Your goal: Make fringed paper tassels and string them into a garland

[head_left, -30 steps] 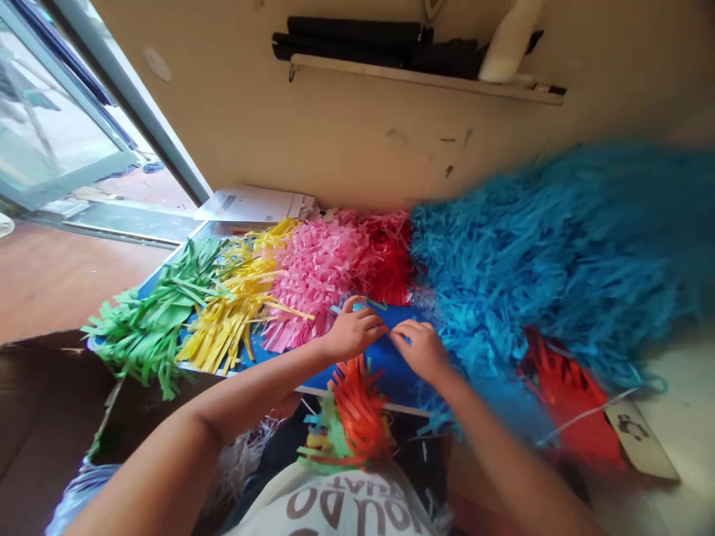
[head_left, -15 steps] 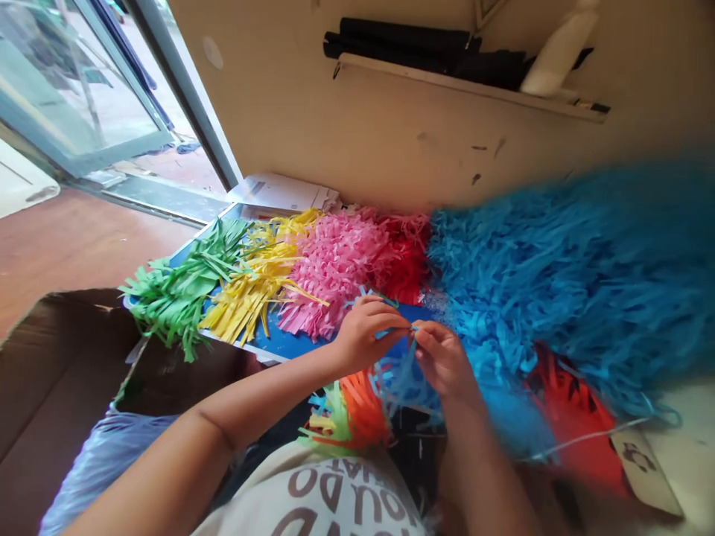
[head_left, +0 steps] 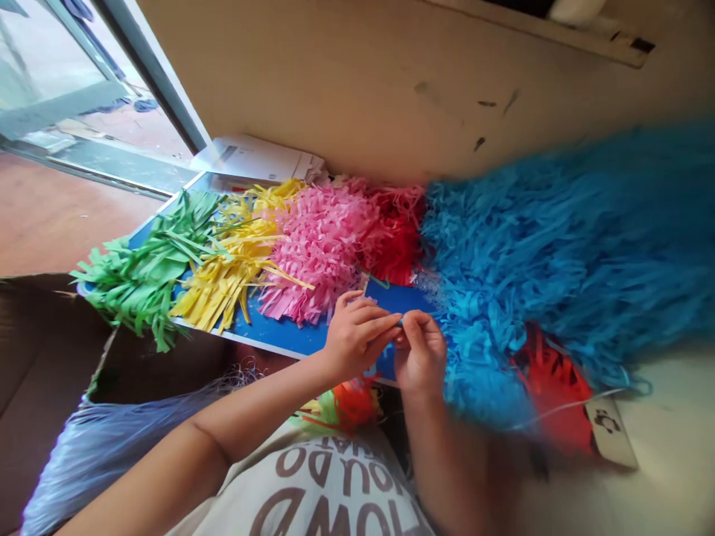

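My left hand [head_left: 354, 335] and my right hand [head_left: 420, 353] meet fingertip to fingertip over the blue board [head_left: 290, 335], both pinched on a thin blue paper strip [head_left: 398, 322]. Just to the right lies a big heap of blue fringed paper [head_left: 558, 246]. On the board behind my hands sit fringed paper bunches in a row: green [head_left: 139, 268], yellow [head_left: 234, 260], pink [head_left: 321, 246] and red [head_left: 396, 234].
An orange and green fringe bundle [head_left: 343, 402] rests in my lap. Red paper [head_left: 553, 387] and a white card [head_left: 611, 432] lie at the right. A brown cardboard box [head_left: 39, 350] stands left, white papers [head_left: 251, 158] by the wall, a glass door beyond.
My hands stayed together on the blue strip and drew slightly nearer my body. The view tipped down, so the shelf on the wall left the top of the picture.
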Demonstrator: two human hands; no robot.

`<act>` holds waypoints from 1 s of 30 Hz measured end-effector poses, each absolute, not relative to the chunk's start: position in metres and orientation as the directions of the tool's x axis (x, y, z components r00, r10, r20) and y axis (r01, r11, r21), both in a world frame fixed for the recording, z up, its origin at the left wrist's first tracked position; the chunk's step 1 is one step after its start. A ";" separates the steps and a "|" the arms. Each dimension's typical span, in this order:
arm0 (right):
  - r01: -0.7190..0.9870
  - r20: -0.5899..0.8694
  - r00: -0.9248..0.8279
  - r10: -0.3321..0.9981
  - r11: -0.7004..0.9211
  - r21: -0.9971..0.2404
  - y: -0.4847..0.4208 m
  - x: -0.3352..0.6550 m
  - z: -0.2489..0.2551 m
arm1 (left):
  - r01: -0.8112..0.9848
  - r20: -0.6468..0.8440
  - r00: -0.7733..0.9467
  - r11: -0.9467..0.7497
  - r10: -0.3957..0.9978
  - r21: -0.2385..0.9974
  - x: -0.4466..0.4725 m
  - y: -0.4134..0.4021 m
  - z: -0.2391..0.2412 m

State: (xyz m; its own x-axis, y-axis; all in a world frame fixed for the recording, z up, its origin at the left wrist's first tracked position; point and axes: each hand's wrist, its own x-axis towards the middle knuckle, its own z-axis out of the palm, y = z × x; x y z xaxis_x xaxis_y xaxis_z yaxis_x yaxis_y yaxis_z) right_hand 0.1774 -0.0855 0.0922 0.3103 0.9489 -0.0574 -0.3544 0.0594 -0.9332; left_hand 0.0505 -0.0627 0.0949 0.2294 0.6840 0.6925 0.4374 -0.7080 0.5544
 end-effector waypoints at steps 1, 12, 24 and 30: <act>-0.339 -0.029 0.334 0.942 0.092 -0.936 -0.086 0.173 0.089 | 0.439 0.694 0.226 -0.708 0.683 0.554 0.051 -0.062 0.092; 0.772 0.221 0.241 0.945 -0.048 -0.633 -0.021 0.273 0.038 | -0.051 0.203 0.220 -0.196 0.954 0.979 0.040 -0.033 0.087; 0.638 0.129 0.003 0.992 0.097 -0.764 -0.042 0.264 0.063 | 0.109 0.326 0.374 -0.390 0.868 0.914 0.036 -0.026 0.077; 0.093 0.081 0.140 0.987 0.069 -0.993 -0.084 0.218 0.074 | 0.196 0.383 0.388 -0.481 0.839 0.855 0.034 -0.040 0.088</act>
State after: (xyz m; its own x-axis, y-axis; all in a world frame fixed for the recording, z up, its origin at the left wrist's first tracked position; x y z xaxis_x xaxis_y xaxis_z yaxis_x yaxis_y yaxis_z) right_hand 0.2177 -0.0839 0.0741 0.1400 0.9868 0.0814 0.0925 0.0689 -0.9933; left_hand 0.0339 -0.0402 0.0881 0.3876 0.8385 0.3830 0.1961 -0.4809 0.8545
